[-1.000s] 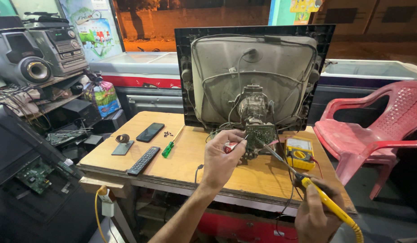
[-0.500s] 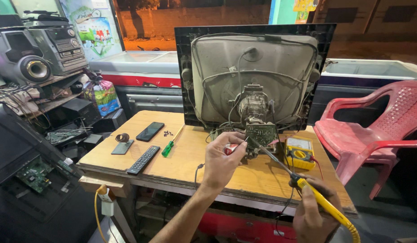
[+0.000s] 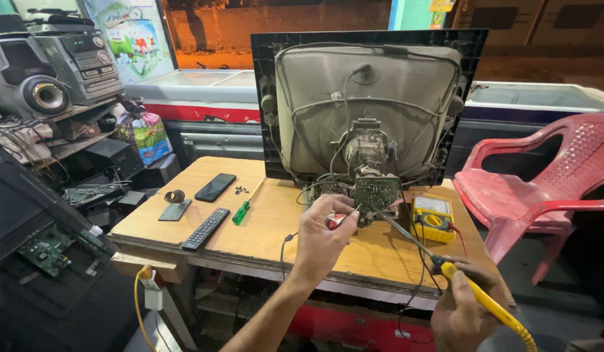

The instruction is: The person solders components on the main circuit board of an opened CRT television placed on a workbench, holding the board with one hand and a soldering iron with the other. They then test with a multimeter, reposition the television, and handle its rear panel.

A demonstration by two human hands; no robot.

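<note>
An opened old television (image 3: 367, 104) stands on a wooden table (image 3: 269, 228), its dusty picture tube facing me. A small green circuit board (image 3: 377, 193) hangs at the tube's neck. My left hand (image 3: 321, 238) pinches a small red and white probe (image 3: 336, 221) close to the board's lower left. My right hand (image 3: 468, 309) grips a yellow-handled soldering iron (image 3: 445, 267), whose thin metal tip reaches up to the board's lower edge. A yellow multimeter (image 3: 432, 217) lies just right of the board.
A black remote (image 3: 205, 229), a green screwdriver (image 3: 242, 211), a black phone (image 3: 215, 187) and several small screws (image 3: 239, 190) lie on the table's left part. A red plastic chair (image 3: 536, 189) stands to the right. Stereo gear (image 3: 54, 72) and a circuit board (image 3: 48, 249) crowd the left.
My right hand has shifted slightly and the iron's tip has come closer to the board's lower edge. My left hand stays by the board.
</note>
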